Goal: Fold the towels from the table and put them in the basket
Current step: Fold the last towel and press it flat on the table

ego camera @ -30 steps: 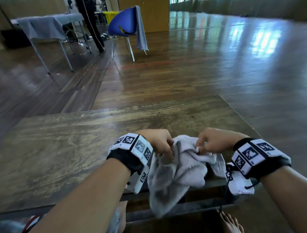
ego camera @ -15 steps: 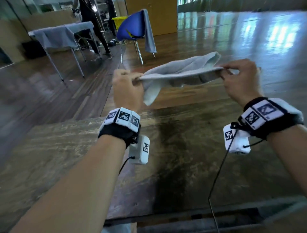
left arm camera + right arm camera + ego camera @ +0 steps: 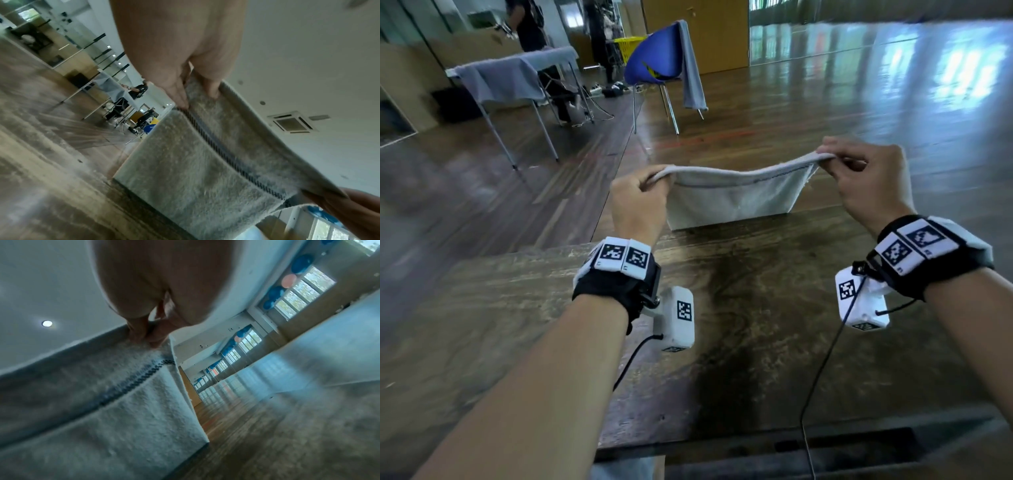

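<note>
A small grey towel (image 3: 732, 202) hangs spread out between my two hands above the far part of the wooden table (image 3: 739, 342). My left hand (image 3: 650, 183) pinches its upper left corner, and my right hand (image 3: 828, 159) pinches the upper right corner. The towel's lower edge reaches down to about the table's far edge. In the left wrist view the towel (image 3: 197, 170) shows a dark stitched hem, with my left hand (image 3: 195, 97) pinching the top. The right wrist view shows the same towel (image 3: 102, 410) under my right hand (image 3: 150, 337). No basket is in view.
Beyond the table lies a shiny wooden floor. A blue chair (image 3: 657, 58) with a grey cloth (image 3: 691, 68) over its back stands ahead. A folding table (image 3: 517, 75) draped in grey cloth stands at the far left, with a person (image 3: 527, 27) behind it.
The towel went from a crumpled bunch at the near table edge to being lifted and stretched flat between both hands, which rose and moved apart. It now hangs straight down.
</note>
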A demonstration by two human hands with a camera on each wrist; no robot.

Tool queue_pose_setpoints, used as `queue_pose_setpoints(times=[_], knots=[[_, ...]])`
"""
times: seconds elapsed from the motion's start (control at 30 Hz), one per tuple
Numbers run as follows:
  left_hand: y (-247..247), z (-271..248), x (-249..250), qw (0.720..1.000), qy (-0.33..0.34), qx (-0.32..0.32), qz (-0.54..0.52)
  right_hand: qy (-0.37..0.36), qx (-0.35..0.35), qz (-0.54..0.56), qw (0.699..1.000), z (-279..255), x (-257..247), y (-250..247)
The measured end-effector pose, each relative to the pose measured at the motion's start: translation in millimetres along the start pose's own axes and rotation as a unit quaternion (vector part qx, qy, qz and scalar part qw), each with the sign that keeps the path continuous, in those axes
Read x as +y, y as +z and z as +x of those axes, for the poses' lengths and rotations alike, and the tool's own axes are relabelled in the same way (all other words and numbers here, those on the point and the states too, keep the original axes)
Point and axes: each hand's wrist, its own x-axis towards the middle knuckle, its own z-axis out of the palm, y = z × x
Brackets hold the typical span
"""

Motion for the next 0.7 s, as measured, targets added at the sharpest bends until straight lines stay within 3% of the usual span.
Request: queue_pose_setpoints(times=[0.1,0.17,0.27,0.3,0.4,0.5,0.63,0.7], knots=[[-6.1,-3.2,4.2,0.997,0.056,0.040,0.034,-0.009,-0.043,-0.019,0.999,-10.3,7.0,-2.9],[-12.5,-12.6,0.0,0.988,0.038,-0.045,0.145,0.031,-0.092,-0.087,0.991,-18.6,15.4,-8.0],[-22.6,-30.5,-18.4,0.920,-0.015,-0.207,0.333,0.027,-0.189,-0.225,0.955,-36.2,22.0,-18.2],[-26.1,-34.3,-24.1,0.898,-0.031,-0.245,0.364,0.019,-0.225,-0.254,0.940,-43.3,21.8,-20.0],[-36.3,-37.8,-28.7,0.886,-0.065,-0.291,0.356,0.014,-0.302,-0.303,0.904,-63.9,18.0,-26.1],[-44.1,-39.5,-26.9,0.898,-0.035,-0.283,0.334,0.022,-0.259,-0.298,0.918,-71.0,8.8,-36.8],[-52.0,-45.4,-10.5,0.956,0.083,-0.151,0.239,-0.068,-0.082,-0.215,0.971,-66.7,-13.5,-48.5],[-54.2,-46.3,-4.9,0.965,0.105,-0.112,0.213,-0.076,-0.049,-0.144,0.985,-67.5,-20.3,-50.7]])
